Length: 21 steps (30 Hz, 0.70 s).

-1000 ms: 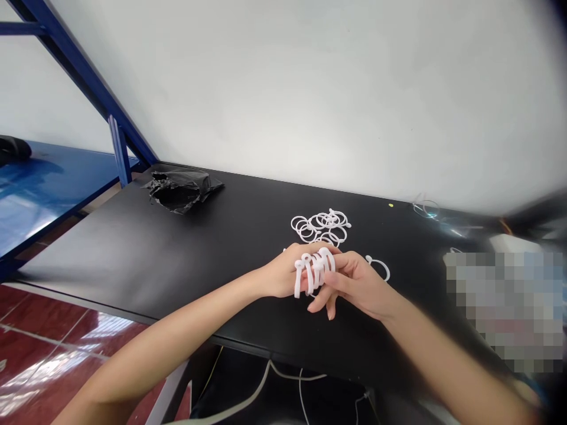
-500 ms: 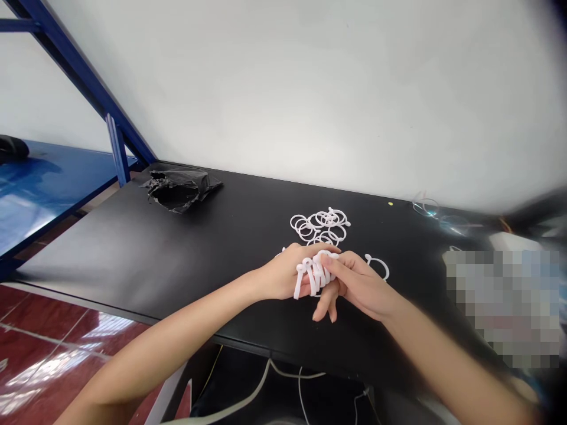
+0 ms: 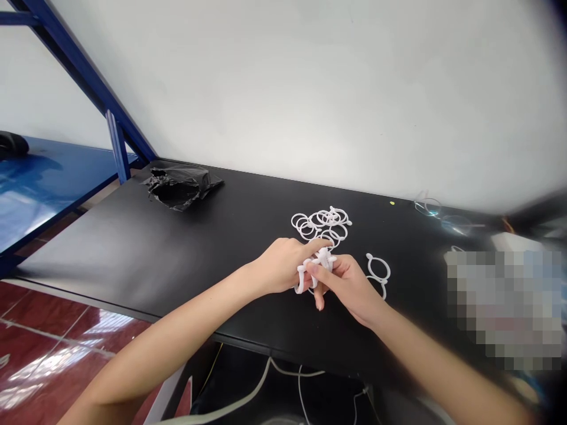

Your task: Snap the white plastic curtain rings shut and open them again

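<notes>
Several white plastic curtain rings (image 3: 323,256) with small eyelets are bunched between my two hands above the black table (image 3: 248,218). My left hand (image 3: 283,264), back upward, is closed around the bunch, and its fingers are partly hidden by the rings. From the other side my right hand (image 3: 354,288) grips the same rings, its thumb pressed on those nearest the left hand. Just behind the hands lies a loose pile of curtain rings (image 3: 339,232). Two more curtain rings (image 3: 380,258) rest to the right of my right hand.
A torn black plastic bag (image 3: 177,192) lies at the back left. Eyeglasses (image 3: 429,206) and a blurred-out item (image 3: 509,307) are on the right. The white wall (image 3: 310,88) borders the table's back. Cables (image 3: 248,401) hang below the front edge.
The bunch is squeezed closer together, and my right thumb has slid left along it. My right hand has shifted slightly left, uncovering more of the rings to its right.
</notes>
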Tool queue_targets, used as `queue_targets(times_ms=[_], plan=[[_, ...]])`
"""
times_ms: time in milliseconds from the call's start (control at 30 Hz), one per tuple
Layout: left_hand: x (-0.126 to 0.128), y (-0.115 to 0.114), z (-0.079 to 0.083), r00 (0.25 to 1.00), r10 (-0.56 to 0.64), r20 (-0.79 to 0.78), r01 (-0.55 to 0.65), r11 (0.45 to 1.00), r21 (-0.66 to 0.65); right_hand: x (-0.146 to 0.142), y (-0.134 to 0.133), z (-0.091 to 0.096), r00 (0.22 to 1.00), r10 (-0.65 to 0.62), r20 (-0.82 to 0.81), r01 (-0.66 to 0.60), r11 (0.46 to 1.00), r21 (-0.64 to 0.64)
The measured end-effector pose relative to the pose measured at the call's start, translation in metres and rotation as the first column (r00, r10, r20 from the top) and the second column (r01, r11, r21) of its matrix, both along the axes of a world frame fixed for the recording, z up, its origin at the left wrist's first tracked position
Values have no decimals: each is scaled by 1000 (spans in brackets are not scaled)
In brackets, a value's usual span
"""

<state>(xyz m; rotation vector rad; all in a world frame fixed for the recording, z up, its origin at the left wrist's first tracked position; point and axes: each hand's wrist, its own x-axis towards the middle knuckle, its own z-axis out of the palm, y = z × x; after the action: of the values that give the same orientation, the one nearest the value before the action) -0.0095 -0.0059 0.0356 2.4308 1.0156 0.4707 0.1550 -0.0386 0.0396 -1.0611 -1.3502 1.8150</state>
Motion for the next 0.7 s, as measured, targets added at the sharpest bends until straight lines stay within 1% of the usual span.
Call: queue_targets(times_ms=[67,133,233,300,400,467,500,533,567,600,667,700], plan=[[0,0,0,996,32,-78,-26,997,68,-1,-1,1,1000,7,11,-8,1000,23],[0,0,-1,991,64,-117,-50,992,117,-2,-1,2,1000,4,25,-5,999,45],[0,1,-4,991,83,-106,-65,984,164,-1,0,3,999,-6,45,3,997,72],[-1,1,-5,993,89,-74,-74,981,178,2,1,5,998,24,52,-28,996,83],[-3,2,-4,998,58,-9,-57,989,136,7,3,9,989,146,30,-147,987,69],[-4,2,-1,999,-10,47,6,997,78,11,4,10,975,222,7,-222,973,61],[-5,1,0,996,-44,83,39,998,52,12,5,10,971,240,-3,-239,969,65],[-5,0,1,990,-53,129,47,998,45,13,4,10,970,242,-15,-240,968,69],[-5,-2,1,983,-33,180,22,998,64,13,4,9,973,229,-36,-226,972,71],[-4,-3,0,973,6,232,-32,993,110,13,4,8,977,204,-61,-200,977,69],[-2,-5,-3,944,85,320,-165,958,233,13,2,4,983,153,-105,-148,988,49],[0,-6,-5,932,107,345,-207,941,267,13,2,3,984,132,-117,-128,991,41]])
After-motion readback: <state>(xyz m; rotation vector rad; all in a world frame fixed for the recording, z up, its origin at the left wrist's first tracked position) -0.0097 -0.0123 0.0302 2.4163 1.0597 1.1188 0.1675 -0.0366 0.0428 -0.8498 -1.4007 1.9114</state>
